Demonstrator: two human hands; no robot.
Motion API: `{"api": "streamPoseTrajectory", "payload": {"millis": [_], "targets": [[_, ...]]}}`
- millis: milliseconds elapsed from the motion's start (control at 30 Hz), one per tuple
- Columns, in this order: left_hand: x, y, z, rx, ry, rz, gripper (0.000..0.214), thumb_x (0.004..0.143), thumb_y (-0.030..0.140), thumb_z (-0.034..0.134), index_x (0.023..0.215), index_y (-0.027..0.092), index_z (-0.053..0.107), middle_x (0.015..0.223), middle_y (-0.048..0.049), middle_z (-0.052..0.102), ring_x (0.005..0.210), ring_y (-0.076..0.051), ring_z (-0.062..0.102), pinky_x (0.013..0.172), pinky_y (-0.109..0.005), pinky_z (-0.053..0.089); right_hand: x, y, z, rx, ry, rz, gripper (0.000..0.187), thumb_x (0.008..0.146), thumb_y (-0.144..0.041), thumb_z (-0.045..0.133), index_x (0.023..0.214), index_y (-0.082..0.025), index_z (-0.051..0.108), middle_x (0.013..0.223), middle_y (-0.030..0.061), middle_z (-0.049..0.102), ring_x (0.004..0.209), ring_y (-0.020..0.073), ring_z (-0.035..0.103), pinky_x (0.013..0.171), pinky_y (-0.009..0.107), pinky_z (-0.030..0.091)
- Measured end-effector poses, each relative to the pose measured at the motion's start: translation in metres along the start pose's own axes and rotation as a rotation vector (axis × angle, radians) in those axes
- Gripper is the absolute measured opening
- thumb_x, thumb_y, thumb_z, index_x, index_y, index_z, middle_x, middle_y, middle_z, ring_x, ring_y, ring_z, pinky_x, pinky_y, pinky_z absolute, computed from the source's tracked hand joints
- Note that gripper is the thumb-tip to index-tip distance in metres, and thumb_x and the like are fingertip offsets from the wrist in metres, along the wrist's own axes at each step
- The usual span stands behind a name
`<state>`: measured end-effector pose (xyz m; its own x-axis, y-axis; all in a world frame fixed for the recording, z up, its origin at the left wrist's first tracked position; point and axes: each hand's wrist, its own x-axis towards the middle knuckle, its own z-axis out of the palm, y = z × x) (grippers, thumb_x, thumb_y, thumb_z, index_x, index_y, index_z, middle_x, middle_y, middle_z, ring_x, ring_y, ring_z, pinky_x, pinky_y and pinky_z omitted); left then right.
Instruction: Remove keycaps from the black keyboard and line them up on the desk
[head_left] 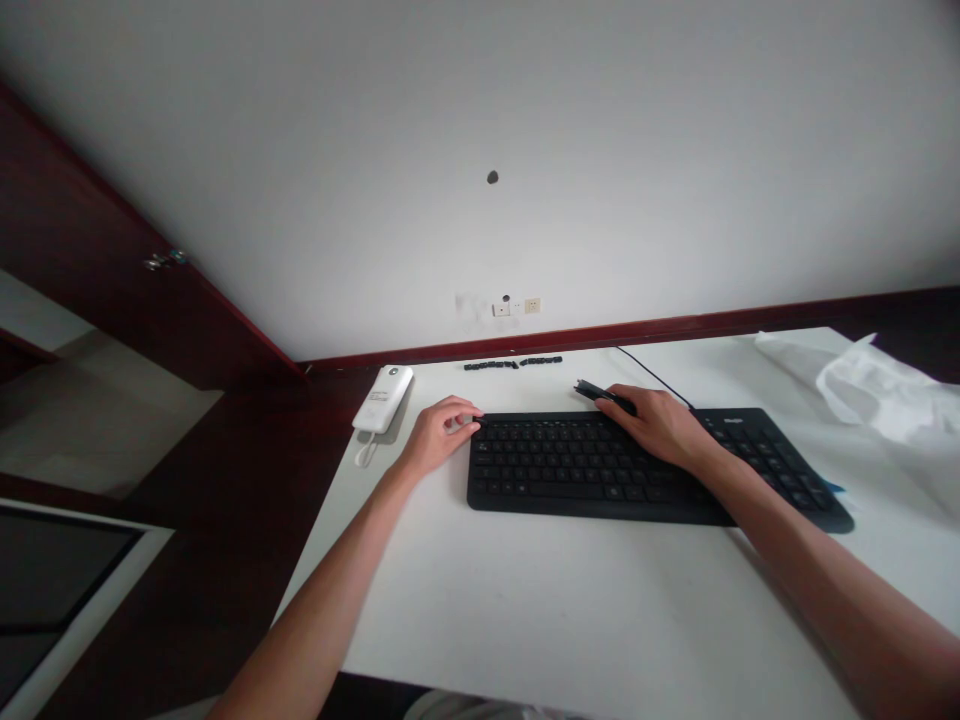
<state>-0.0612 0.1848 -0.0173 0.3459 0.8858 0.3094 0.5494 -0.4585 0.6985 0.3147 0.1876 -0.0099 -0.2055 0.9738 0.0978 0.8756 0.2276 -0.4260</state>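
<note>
A black keyboard lies flat on the white table. My left hand is at its upper left corner, thumb and fingertips closed on the edge. Over the upper right part of the keys, my right hand grips a slim black tool. The tool's forked tip points left, past the keyboard's back edge; its exact kind is not clear. Farther back, several small black pieces, which look like keycaps, lie in a row near the table's far edge.
A white power bank with a short cable lies at the table's left edge. White plastic wrapping covers the right side. The keyboard cord runs off the back. Behind stand a wall with sockets and a dark red door.
</note>
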Motion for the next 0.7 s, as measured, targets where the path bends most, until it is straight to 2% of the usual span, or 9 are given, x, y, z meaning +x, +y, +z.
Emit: {"api": "streamPoseTrajectory", "payload": {"millis": [333,533,700], "targets": [[0.001,0.003,0.0,0.065,0.015,0.014,0.012,0.092,0.029,0.069,0.092,0.021,0.078,0.099,-0.0065,0.076,0.087,-0.019,0.068,0.073,-0.03,0.051,0.0,0.001,0.001,-0.015,0.015,-0.013,0.045,0.099,-0.06,0.04,0.104,-0.026,0.069,0.086,0.0079,0.074,0.079,0.0285,0.069,0.067,0.035,0.044],[0.0,0.006,-0.006,0.151,-0.029,0.086,0.009,0.093,0.028,0.07,0.093,0.026,0.079,0.102,-0.003,0.079,0.097,-0.021,0.07,0.094,-0.037,0.053,0.0,0.001,0.002,-0.018,0.011,-0.005,0.045,0.099,-0.061,0.04,0.105,-0.026,0.069,0.09,0.0084,0.075,0.081,0.0287,0.069,0.068,0.035,0.044],[-0.001,0.01,-0.011,0.185,-0.071,0.094,0.011,0.094,0.025,0.068,0.096,0.027,0.079,0.105,-0.0009,0.08,0.1,-0.021,0.072,0.097,-0.039,0.054,0.0,0.0,0.001,-0.009,0.004,-0.004,0.046,0.099,-0.06,0.04,0.106,-0.025,0.069,0.09,0.0084,0.074,0.081,0.0283,0.068,0.069,0.035,0.044]]}}
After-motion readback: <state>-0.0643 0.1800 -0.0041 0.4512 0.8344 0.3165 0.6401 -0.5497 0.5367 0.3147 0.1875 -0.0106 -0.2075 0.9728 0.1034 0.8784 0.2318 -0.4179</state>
